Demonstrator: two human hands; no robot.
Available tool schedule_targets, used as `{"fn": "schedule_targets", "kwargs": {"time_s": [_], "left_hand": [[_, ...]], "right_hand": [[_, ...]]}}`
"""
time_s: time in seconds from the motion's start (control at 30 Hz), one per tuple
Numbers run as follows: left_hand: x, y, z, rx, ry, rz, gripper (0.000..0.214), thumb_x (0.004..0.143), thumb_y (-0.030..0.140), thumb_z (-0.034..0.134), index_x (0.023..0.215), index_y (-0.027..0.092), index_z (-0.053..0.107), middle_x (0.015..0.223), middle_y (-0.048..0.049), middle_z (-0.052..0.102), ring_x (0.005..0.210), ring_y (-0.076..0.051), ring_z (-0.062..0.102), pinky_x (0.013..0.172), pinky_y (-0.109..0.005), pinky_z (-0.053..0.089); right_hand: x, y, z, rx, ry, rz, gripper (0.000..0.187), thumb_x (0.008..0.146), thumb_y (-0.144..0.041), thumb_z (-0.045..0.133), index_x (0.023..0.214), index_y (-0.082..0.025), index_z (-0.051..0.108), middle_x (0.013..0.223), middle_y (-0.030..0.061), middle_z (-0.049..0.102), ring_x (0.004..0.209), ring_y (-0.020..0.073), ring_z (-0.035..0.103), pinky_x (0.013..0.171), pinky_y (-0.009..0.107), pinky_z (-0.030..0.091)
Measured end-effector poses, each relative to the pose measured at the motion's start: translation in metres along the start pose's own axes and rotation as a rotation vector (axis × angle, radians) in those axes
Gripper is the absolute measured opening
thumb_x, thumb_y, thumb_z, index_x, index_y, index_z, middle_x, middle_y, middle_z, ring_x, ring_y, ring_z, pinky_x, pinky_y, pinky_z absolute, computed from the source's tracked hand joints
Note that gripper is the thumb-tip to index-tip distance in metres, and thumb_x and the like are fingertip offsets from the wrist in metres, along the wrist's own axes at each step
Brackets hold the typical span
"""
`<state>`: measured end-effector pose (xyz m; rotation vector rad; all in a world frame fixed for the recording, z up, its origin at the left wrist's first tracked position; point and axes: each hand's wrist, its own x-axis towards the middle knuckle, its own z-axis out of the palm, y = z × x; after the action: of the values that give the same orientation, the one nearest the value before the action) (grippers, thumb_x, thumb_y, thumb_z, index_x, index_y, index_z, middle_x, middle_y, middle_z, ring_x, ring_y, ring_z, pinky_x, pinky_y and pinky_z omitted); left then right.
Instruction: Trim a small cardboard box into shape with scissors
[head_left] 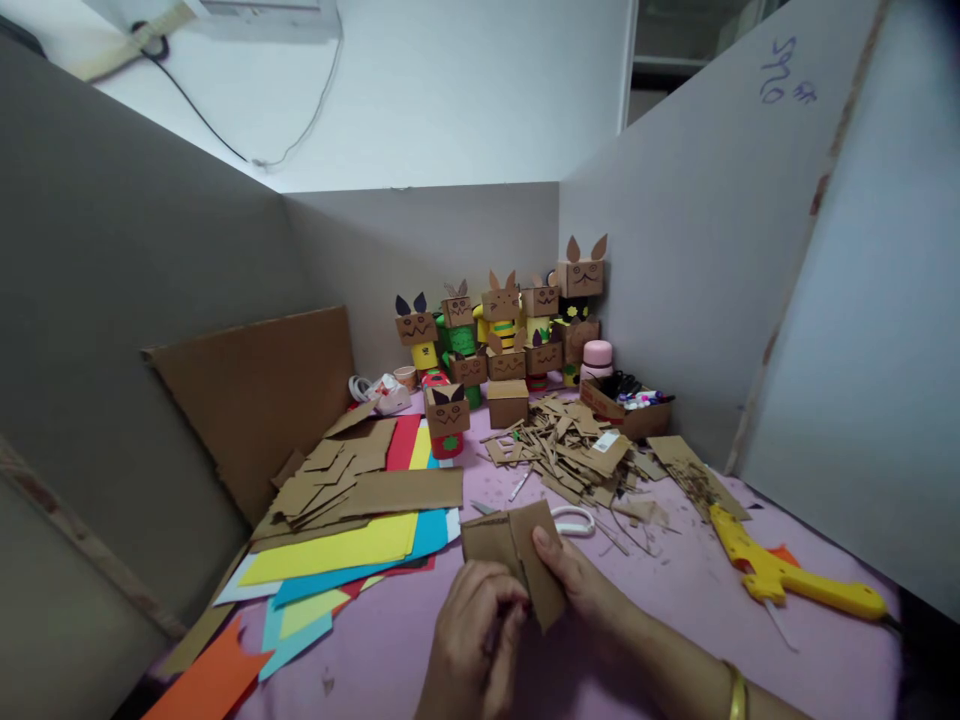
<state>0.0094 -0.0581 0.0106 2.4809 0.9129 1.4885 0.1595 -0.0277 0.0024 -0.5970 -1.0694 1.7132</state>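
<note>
Both my hands hold a folded brown cardboard piece [517,555] just above the pink table [675,610]. My left hand [472,640] pinches its lower edge from the near side. My right hand [581,585] grips its right flap, thumb on top. White-handled scissors [574,520] lie right behind the piece, partly hidden by it.
Coloured paper sheets [337,560] and cardboard cutouts [337,475] lie at the left. Cardboard scraps [577,450] pile in the middle. A yellow glue gun [787,578] lies at the right. Several box figures [502,335] stand at the back, next to a pen box [630,405]. Grey partitions enclose the table.
</note>
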Motion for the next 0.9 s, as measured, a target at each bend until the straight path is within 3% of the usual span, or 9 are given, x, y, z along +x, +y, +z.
{"fn": "schedule_targets", "kwargs": {"time_s": [0.27, 0.6, 0.8, 0.9], "left_hand": [[-0.001, -0.005, 0.0, 0.086, 0.038, 0.115, 0.02, 0.08, 0.001, 0.048, 0.091, 0.018, 0.052, 0.08, -0.0047, 0.057, 0.073, -0.015, 0.053, 0.064, -0.025, 0.045], [0.003, -0.006, -0.005, -0.035, -0.197, 0.036, 0.018, 0.086, 0.003, 0.037, 0.09, 0.02, 0.044, 0.083, -0.0053, 0.054, 0.078, -0.016, 0.051, 0.067, -0.026, 0.043], [0.005, -0.002, -0.007, -0.214, -0.317, -0.206, 0.011, 0.091, 0.019, 0.034, 0.086, 0.023, 0.043, 0.084, -0.0033, 0.051, 0.078, -0.016, 0.05, 0.07, -0.027, 0.042], [0.005, -0.001, -0.01, -0.344, -0.287, -0.376, 0.014, 0.093, 0.027, 0.033, 0.085, 0.023, 0.043, 0.082, -0.0012, 0.048, 0.076, -0.016, 0.048, 0.07, -0.027, 0.042]], "right_hand": [[0.001, 0.001, -0.001, 0.004, -0.002, -0.024, 0.052, 0.079, -0.056, 0.061, 0.112, -0.015, 0.06, 0.096, 0.0096, 0.07, 0.089, 0.0254, 0.064, 0.08, 0.038, 0.047], [0.006, -0.007, -0.016, -0.231, -0.057, -0.071, 0.053, 0.077, -0.058, 0.062, 0.104, -0.014, 0.062, 0.088, 0.0059, 0.067, 0.08, 0.0198, 0.058, 0.071, 0.03, 0.044], [0.006, -0.012, -0.022, -0.265, -0.085, -0.092, 0.049, 0.075, -0.056, 0.066, 0.1, -0.014, 0.062, 0.077, 0.0003, 0.063, 0.068, 0.013, 0.054, 0.062, 0.023, 0.043], [0.005, -0.014, -0.022, -0.234, -0.066, -0.08, 0.049, 0.072, -0.055, 0.07, 0.097, -0.014, 0.063, 0.076, 0.0006, 0.064, 0.066, 0.0125, 0.056, 0.06, 0.021, 0.043]]}}
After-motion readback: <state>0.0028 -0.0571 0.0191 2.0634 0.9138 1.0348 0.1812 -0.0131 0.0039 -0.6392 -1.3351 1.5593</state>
